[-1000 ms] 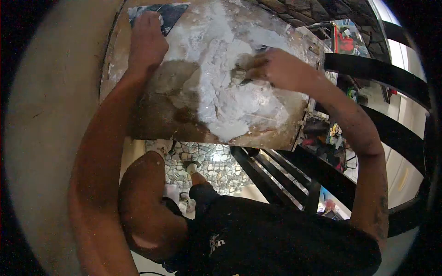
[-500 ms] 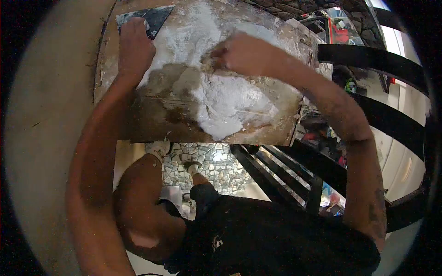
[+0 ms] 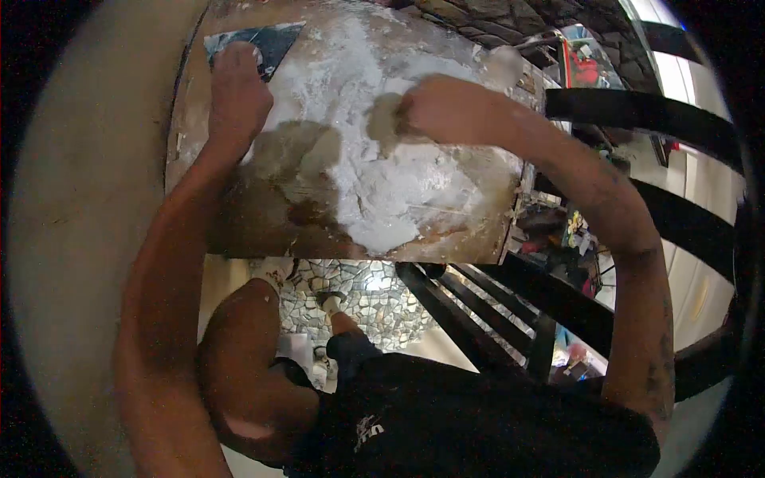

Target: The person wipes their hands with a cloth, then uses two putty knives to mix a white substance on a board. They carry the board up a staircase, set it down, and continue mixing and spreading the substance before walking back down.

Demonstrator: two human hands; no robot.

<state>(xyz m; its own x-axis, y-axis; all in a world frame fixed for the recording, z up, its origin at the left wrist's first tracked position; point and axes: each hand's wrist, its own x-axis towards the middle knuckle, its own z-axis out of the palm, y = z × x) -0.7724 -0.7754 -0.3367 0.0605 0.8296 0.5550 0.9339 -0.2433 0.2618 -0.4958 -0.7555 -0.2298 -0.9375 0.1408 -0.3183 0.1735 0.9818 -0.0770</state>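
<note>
My left hand [image 3: 240, 103] grips a wide putty knife at the far left corner of a worn wooden board [image 3: 247, 235]. Its dark, triangular blade [image 3: 276, 46] is smeared with white and points away from me. Over the middle of the board my right hand [image 3: 446, 111] is closed, knuckles up and slightly blurred. What those fingers hold, if anything, is hidden from above. White paste [image 3: 386, 199] lies thick just below the right hand, and a thinner white layer spreads toward the board's far side. Shadows of both hands fall across the surface.
Black railing bars [image 3: 637, 103] curve along the right side, close to my right arm. A beige wall [image 3: 88, 199] runs along the left. Below the board's near edge are a stone-patterned floor [image 3: 374, 299] and a person's legs. Assorted items [image 3: 586, 68] sit beyond the railing.
My right hand has moved to the right and a little nearer over the white paste. My left hand keeps its hold on the putty knife, while the whole view has shifted slightly.
</note>
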